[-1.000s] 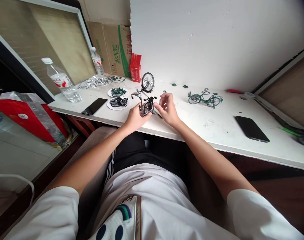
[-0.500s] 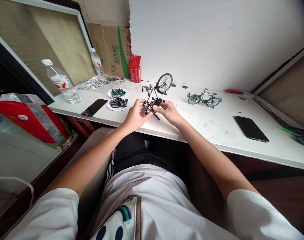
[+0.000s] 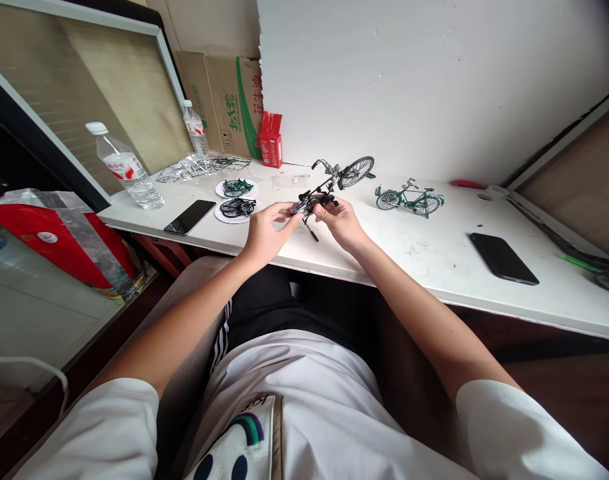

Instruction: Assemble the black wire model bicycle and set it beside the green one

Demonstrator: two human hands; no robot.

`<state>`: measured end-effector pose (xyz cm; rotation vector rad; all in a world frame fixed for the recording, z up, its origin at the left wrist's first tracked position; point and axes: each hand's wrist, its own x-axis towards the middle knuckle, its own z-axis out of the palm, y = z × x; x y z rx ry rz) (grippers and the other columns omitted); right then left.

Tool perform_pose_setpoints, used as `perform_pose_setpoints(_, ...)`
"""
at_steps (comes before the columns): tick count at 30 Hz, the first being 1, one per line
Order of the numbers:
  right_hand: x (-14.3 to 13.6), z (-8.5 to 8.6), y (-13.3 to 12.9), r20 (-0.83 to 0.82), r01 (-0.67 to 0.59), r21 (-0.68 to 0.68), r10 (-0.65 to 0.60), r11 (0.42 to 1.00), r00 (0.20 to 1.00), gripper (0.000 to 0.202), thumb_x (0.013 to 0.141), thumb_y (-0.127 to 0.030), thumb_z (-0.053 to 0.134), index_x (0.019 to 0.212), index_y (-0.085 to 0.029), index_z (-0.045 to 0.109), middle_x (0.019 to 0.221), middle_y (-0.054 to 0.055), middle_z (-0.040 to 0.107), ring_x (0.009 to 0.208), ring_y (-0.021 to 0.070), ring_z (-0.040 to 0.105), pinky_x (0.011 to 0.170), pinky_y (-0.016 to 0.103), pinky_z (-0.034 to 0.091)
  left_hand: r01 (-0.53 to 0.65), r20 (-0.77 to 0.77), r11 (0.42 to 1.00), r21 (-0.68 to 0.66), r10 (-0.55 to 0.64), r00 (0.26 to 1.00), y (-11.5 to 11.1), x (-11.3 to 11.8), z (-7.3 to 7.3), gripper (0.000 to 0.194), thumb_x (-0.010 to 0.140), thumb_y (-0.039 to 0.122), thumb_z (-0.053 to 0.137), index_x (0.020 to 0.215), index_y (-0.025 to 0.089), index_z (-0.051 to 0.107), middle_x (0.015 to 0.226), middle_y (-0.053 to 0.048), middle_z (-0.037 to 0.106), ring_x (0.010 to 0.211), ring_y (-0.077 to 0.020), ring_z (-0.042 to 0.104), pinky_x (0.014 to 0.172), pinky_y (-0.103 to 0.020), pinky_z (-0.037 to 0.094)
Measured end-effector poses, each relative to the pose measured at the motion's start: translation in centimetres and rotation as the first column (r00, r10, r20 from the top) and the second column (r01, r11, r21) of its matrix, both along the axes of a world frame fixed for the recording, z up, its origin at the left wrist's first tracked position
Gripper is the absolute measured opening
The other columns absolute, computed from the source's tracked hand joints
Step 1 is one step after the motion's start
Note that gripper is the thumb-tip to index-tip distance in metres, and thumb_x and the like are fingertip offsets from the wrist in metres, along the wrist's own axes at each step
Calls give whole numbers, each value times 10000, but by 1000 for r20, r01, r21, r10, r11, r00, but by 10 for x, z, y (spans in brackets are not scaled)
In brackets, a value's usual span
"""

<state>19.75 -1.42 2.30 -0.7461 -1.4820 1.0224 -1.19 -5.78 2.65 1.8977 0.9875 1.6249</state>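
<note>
Between my hands, above the white table, is a small black model bicycle, tilted with its front wheel up and to the right. My left hand pinches the rear end from the left. My right hand grips the frame near the rear wheel, thumb on top. A dark rod-like part points down between the hands; my fingers hide much of the rear wheel. To the right a green model bicycle stands upright. On the left lie a white plate with black bicycle parts and another with green parts.
Two phones lie on the table, one at left and one at right. Water bottles, clear plastic wrapping, a red box and a cardboard carton stand at the back left. A white board rises behind.
The black model bicycle has been tipped over to the right, its front wheel now lower and further right. Both hands keep hold of it and have shifted only slightly.
</note>
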Motion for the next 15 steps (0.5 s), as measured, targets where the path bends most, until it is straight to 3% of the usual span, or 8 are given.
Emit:
perform_pose_setpoints(7,-2,-1,-3,-77,-73,-4,72,997,994,459,749,-608,962,1012,-261,815,1097,23,763,876,161,627,750,310,540,-104,-75,986,133,115,991,-5,0,3,281,927,390,821,1128,196,842,1112,-106,860,916,-222,800,920,-353,642)
perform_pose_setpoints(15,-2,8,-11,-107,-116,-87,106,989,989,588,626,-634,1016,1033,-266,805,1000,15,745,896,177,641,779,322,555,-135,-159,953,272,183,970,-12,1,8,224,960,374,798,1110,210,829,1118,-106,855,1020,-249,795,994,-393,588)
